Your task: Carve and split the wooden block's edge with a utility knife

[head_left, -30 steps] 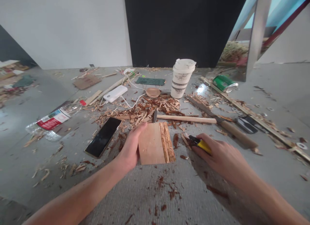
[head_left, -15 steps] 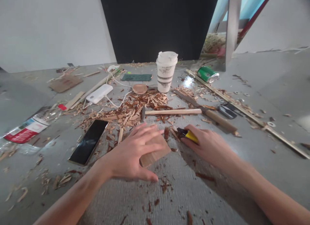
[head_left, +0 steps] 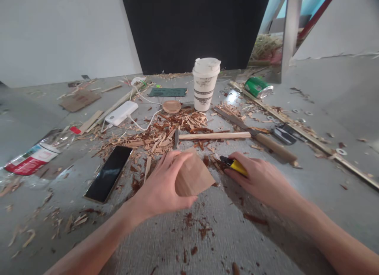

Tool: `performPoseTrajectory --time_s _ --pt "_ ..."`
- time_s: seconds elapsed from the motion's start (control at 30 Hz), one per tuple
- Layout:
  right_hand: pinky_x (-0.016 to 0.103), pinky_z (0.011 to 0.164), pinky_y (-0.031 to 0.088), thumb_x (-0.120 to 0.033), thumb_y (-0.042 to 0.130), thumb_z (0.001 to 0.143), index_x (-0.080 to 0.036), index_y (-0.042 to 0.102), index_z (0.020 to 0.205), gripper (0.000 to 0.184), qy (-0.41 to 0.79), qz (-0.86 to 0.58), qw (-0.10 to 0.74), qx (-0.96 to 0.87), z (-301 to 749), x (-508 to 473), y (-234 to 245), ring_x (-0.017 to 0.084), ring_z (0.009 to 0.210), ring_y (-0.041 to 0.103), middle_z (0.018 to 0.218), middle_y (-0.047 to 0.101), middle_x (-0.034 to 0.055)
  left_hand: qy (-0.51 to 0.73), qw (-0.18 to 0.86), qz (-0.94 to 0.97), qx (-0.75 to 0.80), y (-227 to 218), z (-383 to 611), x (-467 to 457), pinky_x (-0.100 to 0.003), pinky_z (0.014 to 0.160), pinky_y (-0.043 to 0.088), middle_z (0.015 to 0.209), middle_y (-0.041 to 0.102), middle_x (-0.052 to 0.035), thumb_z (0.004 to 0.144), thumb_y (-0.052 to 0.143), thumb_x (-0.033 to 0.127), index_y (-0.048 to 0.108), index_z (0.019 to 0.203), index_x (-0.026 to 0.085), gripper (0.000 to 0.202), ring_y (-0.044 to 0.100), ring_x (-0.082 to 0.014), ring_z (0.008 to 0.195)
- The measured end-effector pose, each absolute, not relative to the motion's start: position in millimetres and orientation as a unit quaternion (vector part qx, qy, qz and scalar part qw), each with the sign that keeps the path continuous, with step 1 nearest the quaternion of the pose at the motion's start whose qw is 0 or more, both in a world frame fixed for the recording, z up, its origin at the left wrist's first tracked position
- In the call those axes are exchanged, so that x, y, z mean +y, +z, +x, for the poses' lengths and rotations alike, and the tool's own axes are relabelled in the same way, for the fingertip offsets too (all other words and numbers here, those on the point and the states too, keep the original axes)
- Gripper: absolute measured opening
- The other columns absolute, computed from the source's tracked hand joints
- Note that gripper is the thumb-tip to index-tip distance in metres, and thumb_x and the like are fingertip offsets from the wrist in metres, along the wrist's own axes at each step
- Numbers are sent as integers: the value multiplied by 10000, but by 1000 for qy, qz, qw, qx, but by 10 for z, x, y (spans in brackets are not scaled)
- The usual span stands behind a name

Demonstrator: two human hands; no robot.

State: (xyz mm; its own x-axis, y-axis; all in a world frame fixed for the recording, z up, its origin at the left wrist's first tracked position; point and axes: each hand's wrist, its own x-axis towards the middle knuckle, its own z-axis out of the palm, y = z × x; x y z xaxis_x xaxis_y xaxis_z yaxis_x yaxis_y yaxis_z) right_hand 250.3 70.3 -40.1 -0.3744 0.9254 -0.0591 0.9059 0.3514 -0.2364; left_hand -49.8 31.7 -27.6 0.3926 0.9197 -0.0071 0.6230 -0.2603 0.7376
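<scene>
While the left hand (head_left: 158,190) has its grip closed on the flat tan wooden block (head_left: 195,176), tipped up well nearside of the white lidded paper cup (head_left: 205,85), the right hand (head_left: 262,182) beside it clenches a yellow-and-black utility knife (head_left: 235,165) aimed leftward at the block.

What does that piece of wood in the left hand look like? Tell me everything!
The wood block is small, flat and pale tan, with a smooth face. The left hand grips its left side, fingers over the top, thumb below, tilting it so a corner points up. It is low over the grey surface, near reddish shavings. The right hand, holding a yellow tool, is close but apart.
</scene>
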Motion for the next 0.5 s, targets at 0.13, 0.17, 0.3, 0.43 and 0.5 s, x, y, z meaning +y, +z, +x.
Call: performPoseTrajectory --time_s 0.13,0.17,0.3,0.43,0.5 --pt "313 535 318 -561 438 1051 -242 588 1102 357 136 -534 62 -832 2533 693 -412 234 646 658 778 712 46 361 598 567 437 -232 -505 292 -561 1117 424 1493 513 -115 782 771 579 391 1559 359 892 518 -373 1323" --pt "316 533 322 -562 427 1053 -243 592 1114 364 136 -531 66 -834 2543 694 -422 238 646 660 788 715 52 389 641 517 413 -227 -501 272 -542 1083 449 1453 542 -118 789 754 596 381 1569 358 897 548 -362 1279" --pt "332 533 353 -576 397 1049 -243 592 1149 399 130 -527 75 -836 2576 706 -467 266 672 681 831 730 82 423 697 437 380 -201 -463 195 -464 996 494 1347 583 -101 756 817 540 307 1610 396 1006 576 -316 1207" --pt "350 541 387 -597 391 1042 -248 585 1144 412 134 -526 80 -836 2581 718 -478 293 683 694 823 734 93 423 665 460 409 -201 -432 178 -434 989 509 1400 513 -67 728 880 457 316 1587 473 1027 554 -278 1197" --pt "357 542 400 -595 393 1041 -254 586 1144 405 138 -522 86 -838 2579 722 -475 304 700 704 835 740 98 442 649 461 414 -225 -433 181 -421 975 519 1380 511 -62 761 862 460 389 1540 457 911 562 -256 1155"
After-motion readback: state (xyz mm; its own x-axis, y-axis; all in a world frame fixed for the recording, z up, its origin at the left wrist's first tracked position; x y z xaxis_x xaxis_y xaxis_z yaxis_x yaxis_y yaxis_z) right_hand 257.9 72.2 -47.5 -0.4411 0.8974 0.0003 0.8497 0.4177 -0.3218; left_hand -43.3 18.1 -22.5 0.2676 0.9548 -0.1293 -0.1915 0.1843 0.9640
